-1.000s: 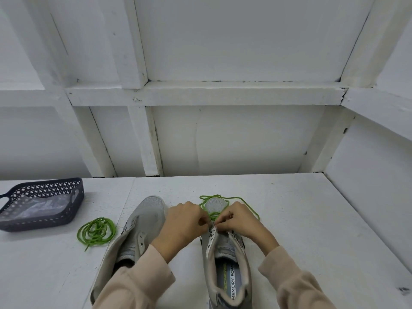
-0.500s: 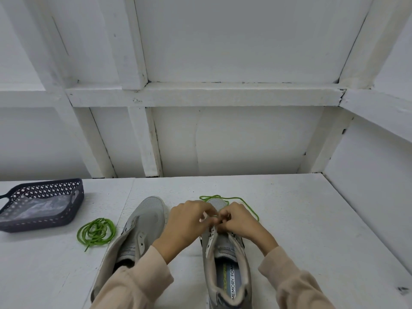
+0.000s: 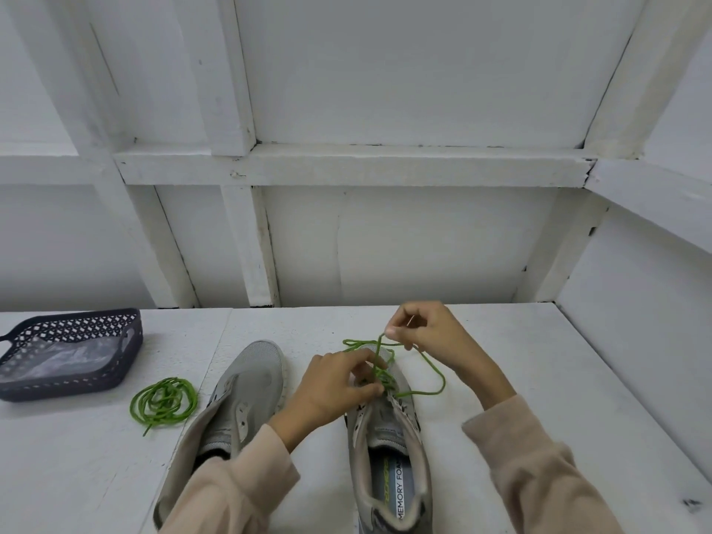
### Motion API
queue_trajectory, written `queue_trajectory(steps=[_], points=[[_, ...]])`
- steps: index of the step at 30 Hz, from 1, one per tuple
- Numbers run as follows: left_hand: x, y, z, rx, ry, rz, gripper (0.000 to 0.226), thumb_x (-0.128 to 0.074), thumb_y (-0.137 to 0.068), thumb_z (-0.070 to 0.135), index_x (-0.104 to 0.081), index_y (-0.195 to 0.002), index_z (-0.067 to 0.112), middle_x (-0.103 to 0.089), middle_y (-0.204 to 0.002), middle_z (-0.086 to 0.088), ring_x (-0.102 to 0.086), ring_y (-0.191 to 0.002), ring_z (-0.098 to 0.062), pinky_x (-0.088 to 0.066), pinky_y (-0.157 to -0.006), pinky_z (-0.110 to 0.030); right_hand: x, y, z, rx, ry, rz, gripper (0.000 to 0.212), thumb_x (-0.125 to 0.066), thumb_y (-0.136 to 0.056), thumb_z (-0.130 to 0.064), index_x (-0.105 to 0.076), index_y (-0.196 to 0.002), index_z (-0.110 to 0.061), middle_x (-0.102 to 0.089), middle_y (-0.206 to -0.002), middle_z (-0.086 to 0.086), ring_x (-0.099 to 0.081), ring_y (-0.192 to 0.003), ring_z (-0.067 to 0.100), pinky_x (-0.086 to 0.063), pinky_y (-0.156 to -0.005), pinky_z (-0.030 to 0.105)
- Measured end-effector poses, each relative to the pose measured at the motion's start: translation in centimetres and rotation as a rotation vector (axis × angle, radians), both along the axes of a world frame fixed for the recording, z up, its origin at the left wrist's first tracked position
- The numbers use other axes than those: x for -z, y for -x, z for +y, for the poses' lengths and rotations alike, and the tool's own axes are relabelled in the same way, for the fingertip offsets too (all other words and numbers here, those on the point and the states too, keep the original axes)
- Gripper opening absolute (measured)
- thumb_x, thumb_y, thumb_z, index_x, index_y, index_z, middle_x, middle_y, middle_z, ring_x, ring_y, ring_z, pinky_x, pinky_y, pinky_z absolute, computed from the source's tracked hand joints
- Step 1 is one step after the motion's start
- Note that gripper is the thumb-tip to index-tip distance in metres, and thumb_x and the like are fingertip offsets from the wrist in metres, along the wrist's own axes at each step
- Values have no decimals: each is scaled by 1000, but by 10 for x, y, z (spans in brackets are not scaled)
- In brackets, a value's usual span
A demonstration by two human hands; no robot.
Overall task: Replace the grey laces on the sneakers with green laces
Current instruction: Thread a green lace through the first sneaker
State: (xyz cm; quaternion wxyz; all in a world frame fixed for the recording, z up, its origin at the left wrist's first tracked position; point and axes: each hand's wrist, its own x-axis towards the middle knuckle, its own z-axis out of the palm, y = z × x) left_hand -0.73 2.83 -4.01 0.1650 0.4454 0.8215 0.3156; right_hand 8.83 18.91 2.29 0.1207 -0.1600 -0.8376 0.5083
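Two grey sneakers stand on the white table. The right sneaker [image 3: 389, 452] has a green lace [image 3: 431, 373] threaded through its front eyelets, with loose loops over the toe. My left hand [image 3: 335, 387] pinches the lace at the eyelets near the sneaker's front. Raised above and beyond the toe, my right hand [image 3: 427, 333] pinches the lace's end and draws it taut. The left sneaker [image 3: 239, 402] has no lace and lies partly under my left sleeve. A second green lace [image 3: 163, 400] lies coiled on the table to its left.
A dark perforated basket [image 3: 73, 354] with clear plastic inside stands at the far left. White walls with beams close the table [image 3: 539, 379] at the back and on the right.
My right hand has lifted from the eyelets up and away past the toe, pulling the green lace out. My left hand stayed at the eyelets.
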Motion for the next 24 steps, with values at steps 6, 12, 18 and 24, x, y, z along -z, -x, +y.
queue_trajectory(steps=[6, 12, 18, 24], points=[[19, -2, -1, -187, -215, -167, 18, -60, -95, 21, -70, -81, 25, -70, -66, 14, -65, -70, -5, -44, -65, -17, 19, 1, -13, -169, -385, -448, 30, -83, -67, -39, -66, -86, -24, -60, -82, -7, -58, -78, 13, -45, -69, 29], [23, -5, -4, -182, -215, -183, 25, -55, -92, 35, -70, -78, 20, -71, -70, 16, -65, -71, -9, -52, -74, -32, 32, 4, -51, -168, -876, -592, 23, -55, -87, -11, -63, -109, -13, -58, -104, 9, -59, -101, 28, -41, -76, 30], [24, -6, -6, -178, -194, -131, 25, -56, -97, 30, -71, -82, 17, -68, -69, 14, -63, -74, -11, -51, -77, -36, 44, 10, -62, -162, -1059, -537, 27, -50, -95, -8, -57, -119, -16, -58, -118, 8, -58, -110, 27, -41, -83, 33], [31, -8, -6, -142, -209, -201, 32, -49, -88, 46, -74, -87, 25, -72, -76, 13, -67, -78, -15, -54, -80, -42, 46, -2, -33, 34, -471, -284, 9, -75, -76, -21, -69, -72, -26, -68, -85, -9, -62, -80, 11, -43, -66, 26]])
